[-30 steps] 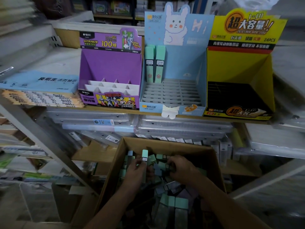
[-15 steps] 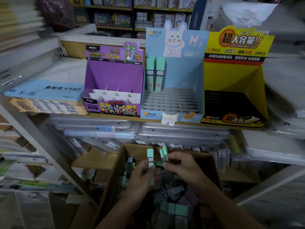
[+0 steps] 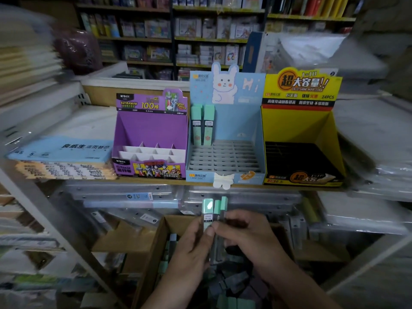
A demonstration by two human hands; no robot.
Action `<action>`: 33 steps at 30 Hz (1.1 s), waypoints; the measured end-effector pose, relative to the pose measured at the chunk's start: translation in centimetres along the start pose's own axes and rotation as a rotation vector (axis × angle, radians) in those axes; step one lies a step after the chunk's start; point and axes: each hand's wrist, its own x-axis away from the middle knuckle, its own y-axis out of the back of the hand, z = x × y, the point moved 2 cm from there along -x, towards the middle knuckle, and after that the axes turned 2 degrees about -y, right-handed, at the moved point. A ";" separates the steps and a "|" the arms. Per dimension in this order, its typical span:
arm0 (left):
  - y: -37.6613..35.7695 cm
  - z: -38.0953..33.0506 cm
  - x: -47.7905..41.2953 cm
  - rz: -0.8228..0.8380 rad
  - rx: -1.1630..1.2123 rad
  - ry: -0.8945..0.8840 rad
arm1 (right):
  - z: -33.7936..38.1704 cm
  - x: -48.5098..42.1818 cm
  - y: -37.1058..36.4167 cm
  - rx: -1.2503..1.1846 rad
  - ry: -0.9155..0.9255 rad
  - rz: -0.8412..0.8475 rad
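Over the brown cardboard carton [image 3: 153, 253], the left hand [image 3: 194, 244] and right hand [image 3: 247, 239] pinch seemingly three upright mint-capped plastic lead cases [image 3: 208, 210] just below the wooden shelf edge [image 3: 245, 186], while two matching cases [image 3: 202, 124] stand back-left in the pale-blue rabbit display box [image 3: 236, 121].

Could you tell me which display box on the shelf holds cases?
The blue middle box holds two green cases; purple box and yellow box look empty.

The shelf [image 3: 243, 186] bears a paper stack [image 3: 64, 157], a purple box [image 3: 151, 130], a blue box [image 3: 236, 121], a yellow box [image 3: 296, 126].
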 end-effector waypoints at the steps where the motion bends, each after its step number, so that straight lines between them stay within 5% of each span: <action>1: -0.1 -0.7 0.1 0.012 0.008 -0.035 | 0.5 0.1 0.0 -0.014 0.007 -0.003; 8: -0.3 -4.4 0.3 0.108 0.014 -0.242 | 5.0 0.7 0.0 -0.091 0.097 0.092; 24: 2.0 -10.8 -2.7 -0.089 0.104 -0.379 | 14.0 -3.4 2.3 -0.092 0.328 0.024; 33: 2.0 -12.6 -3.8 -0.113 0.110 -0.383 | 14.1 -6.6 2.1 -0.164 0.142 0.008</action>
